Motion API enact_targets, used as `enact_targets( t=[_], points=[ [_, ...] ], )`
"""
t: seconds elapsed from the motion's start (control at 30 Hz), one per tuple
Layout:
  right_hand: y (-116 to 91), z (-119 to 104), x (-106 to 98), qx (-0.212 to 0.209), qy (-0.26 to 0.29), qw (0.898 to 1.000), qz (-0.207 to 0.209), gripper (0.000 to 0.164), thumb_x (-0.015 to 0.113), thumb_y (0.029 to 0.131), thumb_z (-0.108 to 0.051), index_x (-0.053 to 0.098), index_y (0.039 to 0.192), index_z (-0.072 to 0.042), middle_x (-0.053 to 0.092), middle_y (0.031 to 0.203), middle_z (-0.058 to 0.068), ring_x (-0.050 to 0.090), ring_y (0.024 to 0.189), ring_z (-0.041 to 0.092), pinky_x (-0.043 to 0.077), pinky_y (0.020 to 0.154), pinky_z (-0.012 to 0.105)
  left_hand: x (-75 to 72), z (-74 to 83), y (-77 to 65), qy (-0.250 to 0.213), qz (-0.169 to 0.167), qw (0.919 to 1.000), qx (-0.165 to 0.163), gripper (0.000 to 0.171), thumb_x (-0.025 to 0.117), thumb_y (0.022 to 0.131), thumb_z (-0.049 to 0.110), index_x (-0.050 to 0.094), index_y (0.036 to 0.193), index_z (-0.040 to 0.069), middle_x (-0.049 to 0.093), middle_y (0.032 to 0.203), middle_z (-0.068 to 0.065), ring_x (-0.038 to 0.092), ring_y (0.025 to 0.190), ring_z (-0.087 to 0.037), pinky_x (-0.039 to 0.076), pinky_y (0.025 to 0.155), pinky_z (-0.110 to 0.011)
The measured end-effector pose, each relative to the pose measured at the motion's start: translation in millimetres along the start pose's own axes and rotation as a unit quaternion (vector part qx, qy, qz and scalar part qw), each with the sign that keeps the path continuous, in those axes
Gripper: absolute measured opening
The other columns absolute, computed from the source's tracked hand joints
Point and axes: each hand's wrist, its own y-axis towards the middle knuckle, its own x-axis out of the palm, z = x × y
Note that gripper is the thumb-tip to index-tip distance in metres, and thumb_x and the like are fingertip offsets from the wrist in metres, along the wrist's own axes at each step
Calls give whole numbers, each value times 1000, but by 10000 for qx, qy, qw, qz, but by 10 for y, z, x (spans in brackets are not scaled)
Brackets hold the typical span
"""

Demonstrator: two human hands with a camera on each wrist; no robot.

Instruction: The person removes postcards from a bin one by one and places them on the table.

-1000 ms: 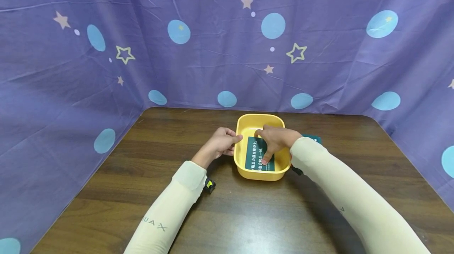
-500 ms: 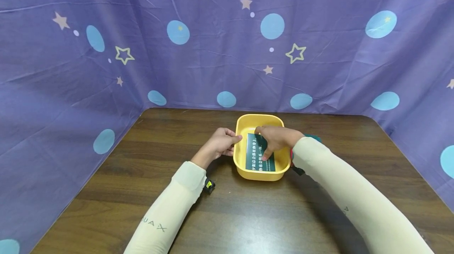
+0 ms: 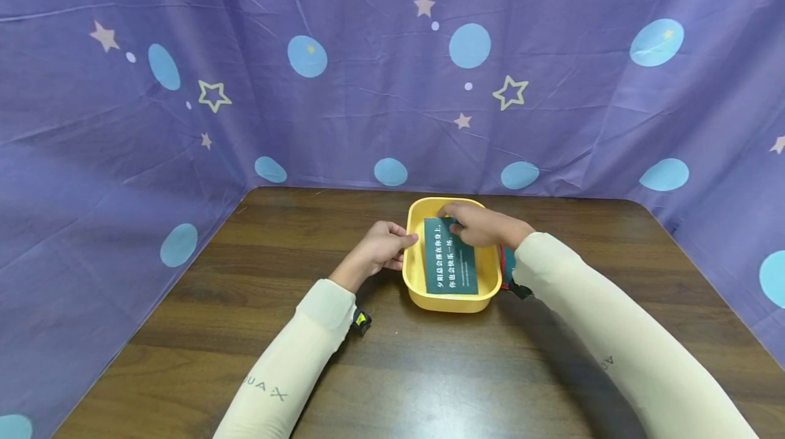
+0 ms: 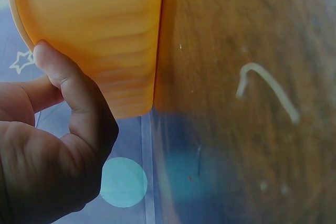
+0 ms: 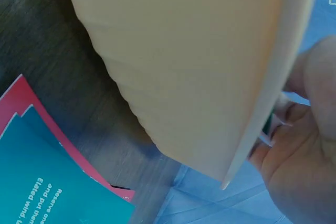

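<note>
In the head view a yellow plastic basin (image 3: 452, 304) stands on the table. My left hand (image 3: 383, 247) pinches its left rim, the thumb on top; the left wrist view shows this thumb (image 4: 50, 61) at the rim too. Inside the basin is a dark green card (image 3: 450, 262) with white printed characters. My right hand (image 3: 481, 224) reaches over the right rim and pinches the card's upper right part, the fingertips partly hidden. In the right wrist view the basin wall (image 5: 184, 66) covers most of the card; a sliver of green shows by the fingers.
On the table right of the basin lie a teal printed card (image 5: 58, 177) and a red one (image 5: 23, 98) under it, mostly hidden by the right arm in the head view. A purple curtain (image 3: 380, 71) hangs behind the wooden table (image 3: 392, 371).
My right hand has moved toward the basin's far end, and the green card has shifted that way with it, showing more of its print. The left hand keeps its place on the rim.
</note>
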Motion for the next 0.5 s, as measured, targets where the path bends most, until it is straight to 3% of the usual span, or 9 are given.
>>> enact_targets(
  t=[0.17, 0.5],
  points=[
    [-17, -35, -25, 46, 431, 9986, 309, 30, 38, 102, 1, 51, 128, -4, 52, 121, 8, 49, 108, 21, 46, 96, 38, -1, -10, 9, 0, 4, 10000, -17, 26, 66, 95, 16, 48, 104, -1, 56, 73, -12, 54, 49, -12, 55, 45, -25],
    [-116, -18, -180, 139, 1119, 9915, 644, 29, 39, 103, 1, 49, 129, -6, 55, 118, 8, 51, 110, 23, 47, 94, 41, -2, -9, 10, -39, -16, 10000, 3, 27, 66, 95, 15, 47, 105, -1, 57, 76, -12, 54, 49, -11, 55, 44, -24]
  ],
)
